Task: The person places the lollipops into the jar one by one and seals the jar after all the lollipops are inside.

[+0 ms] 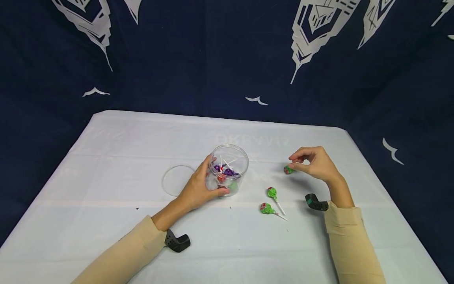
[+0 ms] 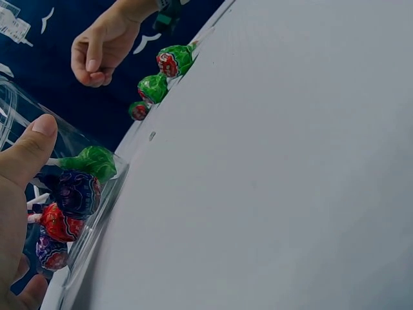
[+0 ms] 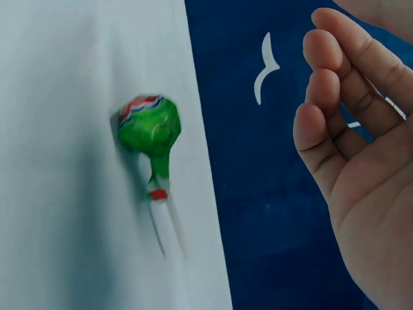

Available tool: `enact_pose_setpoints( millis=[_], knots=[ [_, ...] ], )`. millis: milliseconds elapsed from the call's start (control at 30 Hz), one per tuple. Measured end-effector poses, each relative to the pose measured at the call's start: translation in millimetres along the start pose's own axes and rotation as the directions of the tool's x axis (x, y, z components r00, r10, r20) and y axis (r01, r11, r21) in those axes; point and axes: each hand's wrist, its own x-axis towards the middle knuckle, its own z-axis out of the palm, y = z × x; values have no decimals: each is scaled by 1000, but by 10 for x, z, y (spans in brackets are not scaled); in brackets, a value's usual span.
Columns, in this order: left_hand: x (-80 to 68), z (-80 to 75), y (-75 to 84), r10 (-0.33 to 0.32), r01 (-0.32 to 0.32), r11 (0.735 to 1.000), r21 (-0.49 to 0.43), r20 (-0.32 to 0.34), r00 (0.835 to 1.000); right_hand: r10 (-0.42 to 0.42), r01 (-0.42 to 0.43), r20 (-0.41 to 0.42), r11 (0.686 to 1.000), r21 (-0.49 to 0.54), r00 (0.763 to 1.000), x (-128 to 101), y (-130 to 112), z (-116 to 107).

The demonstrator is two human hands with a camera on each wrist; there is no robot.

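My left hand [image 1: 202, 185] grips a clear plastic jar [image 1: 237, 152], its thumb across the near side and its fingers around the left. Inside the jar are several wrapped lollipops, among them a purple one [image 2: 79, 194], a red one [image 2: 61, 223] and a green one [image 2: 93, 163]. My right hand [image 1: 315, 163] hovers over a green lollipop [image 3: 151, 129] at the right, fingers loosely bent with nothing between them. In the right wrist view that lollipop lies on the table, apart from the fingers [image 3: 322, 87].
Two more green lollipops, an upper one [image 1: 272, 192] and a lower one [image 1: 267, 208], lie on the white table [image 1: 106, 221] between the hands. A clear ring-shaped lid [image 1: 166, 173] lies left of the jar. A dark blue patterned cloth [image 1: 198, 59] hangs behind the table.
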Motion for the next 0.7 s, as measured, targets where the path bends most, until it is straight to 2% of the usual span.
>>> enact_pose_setpoints(
  millis=[200, 300, 533, 700],
  knots=[
    [1, 12, -1, 7, -7, 1000, -11, -5, 1000, 19, -19, 11, 1000, -10, 1000, -49, -241, -35],
    [2, 11, -2, 14, -14, 1000, -9, -11, 1000, 35, -35, 10, 999, -26, 999, -59, -239, -53],
    [11, 0, 0, 28, -28, 1000, 4, -19, 999, 71, -70, 9, 995, -71, 997, -61, -134, -69],
    [6, -8, 7, 23, -23, 1000, -4, -12, 1000, 127, -126, 2, 989, -77, 992, -59, 99, -78]
  ],
)
